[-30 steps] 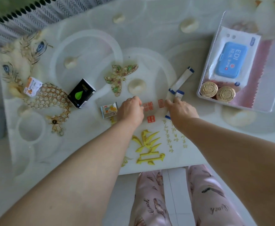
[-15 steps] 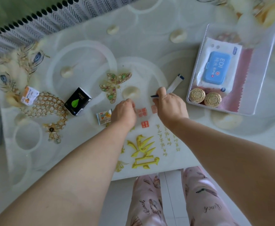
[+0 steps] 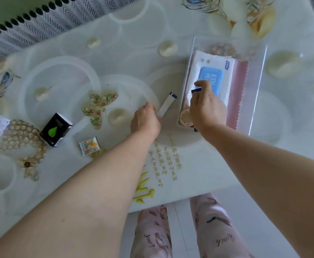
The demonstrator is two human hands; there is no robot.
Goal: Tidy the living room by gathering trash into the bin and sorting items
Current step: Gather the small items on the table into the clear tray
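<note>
White paper with a dark blue tip: the sachet stick lies flat on the table. It runs from the left hand toward 1 o'clock, and its near end touches that hand's curled fingers. I cannot tell whether those fingers have closed on it, since the knuckles hide them.

The right hand is at 3 o'clock from the stick, over the near-left part of the clear tray. It pinches a second stick, whose blue end pokes out at the fist's 11 o'clock.

The step in hand looks like gathering these sticks into the tray. The table stick is thin and lies flat on a slick top, so it would be best to nip its near end and tip one edge up before lifting, rather than scrape at it. It then needs to go toward 3 o'clock and land flat beside the wipes pack. It should stay clear of the gold lid at the tray's 7 o'clock corner, where it could prop up and slide off.

A black box sits at 9 o'clock from the left hand. A snack packet sits at 8 o'clock, and both are well apart from the stick.
</note>
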